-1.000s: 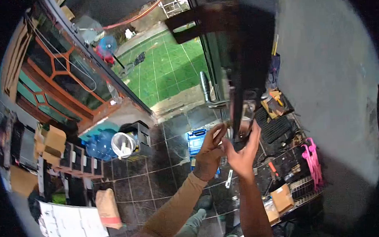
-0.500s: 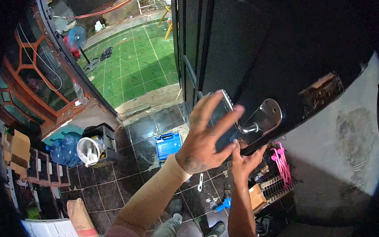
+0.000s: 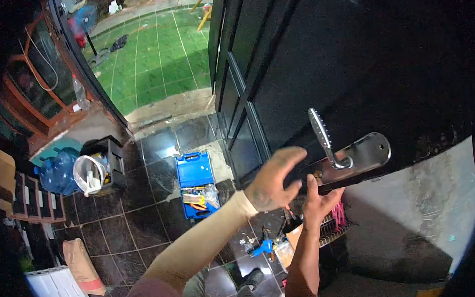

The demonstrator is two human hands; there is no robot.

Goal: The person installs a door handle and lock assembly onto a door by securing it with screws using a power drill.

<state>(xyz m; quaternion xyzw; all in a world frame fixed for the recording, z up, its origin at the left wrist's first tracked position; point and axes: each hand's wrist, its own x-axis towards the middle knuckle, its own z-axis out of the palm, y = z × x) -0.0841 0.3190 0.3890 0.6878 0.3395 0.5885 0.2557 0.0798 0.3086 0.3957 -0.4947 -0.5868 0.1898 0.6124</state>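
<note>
Left hand (image 3: 272, 181) mid-frame, arm reaching up from bottom left in a beige sleeve, wrist slightly bent, back of hand to camera; fingers extended toward upper right, thumb spread away, nothing held. Right hand (image 3: 319, 206) just right and lower, bare forearm near vertical from bottom edge; thumb up by the lower end of the backplate (image 3: 367, 153), fingers partly bent at the door edge; can't tell whether it grips the plate or the door. Counts: two hands; one silver lever handle (image 3: 320, 132) with its one backplate, right of centre, lying against one black panelled door (image 3: 318, 67) that fills upper right. One open blue tool case (image 3: 195, 172) left of centre, tools inside, number unclear. One blue power tool (image 3: 263, 247) lower middle. One white bucket (image 3: 89, 174) at left, one paper sack (image 3: 80, 264) lower left, one fan (image 3: 84, 18) upper left.
</note>
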